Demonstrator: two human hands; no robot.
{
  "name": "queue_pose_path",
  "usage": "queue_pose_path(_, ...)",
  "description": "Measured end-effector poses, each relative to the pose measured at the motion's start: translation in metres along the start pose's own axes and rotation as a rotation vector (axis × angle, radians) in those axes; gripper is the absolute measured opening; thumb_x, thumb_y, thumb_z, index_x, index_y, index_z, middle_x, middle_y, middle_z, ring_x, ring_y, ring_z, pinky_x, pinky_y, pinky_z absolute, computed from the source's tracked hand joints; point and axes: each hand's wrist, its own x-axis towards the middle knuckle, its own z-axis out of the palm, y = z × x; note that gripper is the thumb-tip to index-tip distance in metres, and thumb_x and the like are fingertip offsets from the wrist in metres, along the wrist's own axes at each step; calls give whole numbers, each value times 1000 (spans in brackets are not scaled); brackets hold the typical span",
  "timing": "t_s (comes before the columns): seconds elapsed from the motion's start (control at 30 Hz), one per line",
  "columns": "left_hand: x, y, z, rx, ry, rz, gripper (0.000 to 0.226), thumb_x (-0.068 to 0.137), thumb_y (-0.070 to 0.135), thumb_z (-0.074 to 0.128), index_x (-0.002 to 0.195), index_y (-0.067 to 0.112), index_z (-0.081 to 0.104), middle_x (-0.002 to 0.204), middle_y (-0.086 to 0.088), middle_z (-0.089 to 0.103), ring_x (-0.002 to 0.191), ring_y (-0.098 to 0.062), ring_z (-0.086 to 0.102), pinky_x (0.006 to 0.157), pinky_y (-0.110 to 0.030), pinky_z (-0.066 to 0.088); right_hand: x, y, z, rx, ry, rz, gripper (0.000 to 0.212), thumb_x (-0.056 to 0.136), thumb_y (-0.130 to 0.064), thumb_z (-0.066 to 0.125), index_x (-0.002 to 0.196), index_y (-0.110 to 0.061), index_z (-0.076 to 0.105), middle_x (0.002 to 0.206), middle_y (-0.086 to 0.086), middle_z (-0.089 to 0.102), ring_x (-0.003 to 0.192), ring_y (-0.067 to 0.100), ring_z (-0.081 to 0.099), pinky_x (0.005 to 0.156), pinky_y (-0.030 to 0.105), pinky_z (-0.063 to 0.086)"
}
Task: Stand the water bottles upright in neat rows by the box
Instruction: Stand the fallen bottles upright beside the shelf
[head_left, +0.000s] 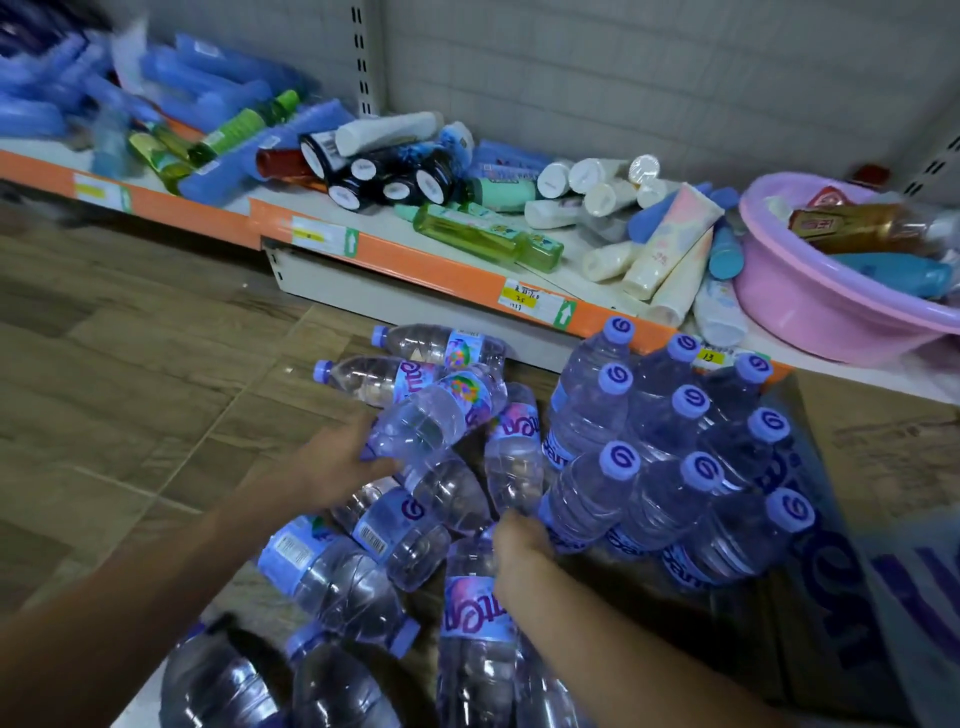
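Nine bottles (696, 457) stand upright in three rows on the floor (104, 405), close against the box (852, 597) under the shelf (441, 270). Many more bottles (374, 525) lie on their sides left of them. My left hand (337, 462) curls round the neck of a tilted bottle (441, 415). My right hand (524, 545) grips another bottle (511, 457) near its cap end.
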Motion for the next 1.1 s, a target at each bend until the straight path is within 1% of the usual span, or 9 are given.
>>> queue_pose_path(0.17, -5, 2, -15, -57, 131, 60, 41, 87, 42, 54, 121, 22, 42, 103, -9, 63, 91, -27, 58, 80, -34, 43, 2, -2, -2, 169, -108, -67, 55, 95, -41, 44, 126, 4, 50, 132, 21, 53, 122, 36, 51, 101, 38, 42)
queue_pose_path(0.3, -7, 21, -25, -71, 284, 117, 24, 90, 42, 48, 98, 20, 48, 72, -3, 52, 73, -27, 52, 69, -34, 39, -15, -3, -1, 115, 43, -124, 52, 92, -42, 45, 119, 2, 50, 122, 23, 58, 114, 39, 54, 93, 40, 43)
queue_pose_path(0.4, 0, 39, -32, 36, 352, 211, 26, 92, 39, 47, 89, 13, 42, 72, -6, 49, 75, -28, 47, 66, -35, 33, -33, -23, -7, 285, -63, -137, 63, 86, -53, 38, 105, 4, 55, 88, 18, 60, 83, 35, 65, 62, 35, 48)
queue_pose_path(0.47, 4, 52, -35, 103, 366, 258, 26, 92, 38, 46, 88, 12, 40, 74, -7, 49, 74, -30, 46, 65, -35, 32, -40, -45, -18, 514, -217, -77, 34, 97, -34, 37, 90, -3, 48, 67, 12, 48, 48, 25, 56, 33, 22, 42)
queue_pose_path(0.6, 11, 68, -35, 178, 346, 318, 24, 91, 35, 46, 83, 18, 32, 80, -5, 45, 76, -28, 44, 64, -33, 29, -59, -76, -67, 564, -325, -106, 28, 99, -7, 34, 73, -2, 43, 70, 12, 43, 54, 23, 44, 23, 20, 37)
queue_pose_path(0.73, 23, 69, -35, 168, 334, 304, 25, 91, 34, 45, 85, 14, 33, 83, -9, 51, 75, -27, 42, 66, -36, 36, -70, -101, -94, 316, -240, -244, 7, 98, -9, 42, 96, -5, 47, 69, 14, 45, 24, 18, 51, 23, 22, 40)
queue_pose_path(0.97, 36, 65, -23, 191, 188, 402, 23, 90, 29, 47, 96, 7, 42, 97, -17, 56, 91, -35, 54, 79, -44, 44, -64, -189, -123, -334, 18, -674, 29, 93, -12, 49, 67, -5, 41, 60, 15, 45, 21, 10, 46, 28, 17, 42)
queue_pose_path(1.03, 39, 65, -19, 200, 151, 417, 25, 91, 27, 47, 102, 5, 44, 101, -18, 55, 93, -35, 54, 80, -43, 42, -60, -206, -125, -649, 100, -837, 31, 93, -17, 49, 64, -7, 40, 61, 18, 53, 34, 19, 55, 37, 21, 44)
queue_pose_path(1.1, 42, 64, -19, 168, 139, 433, 29, 91, 27, 46, 107, 3, 45, 105, -19, 54, 97, -34, 53, 82, -42, 41, -53, -217, -121, -1034, 189, -984, 24, 92, -22, 50, 75, -7, 43, 83, 22, 59, 64, 28, 53, 57, 29, 38)
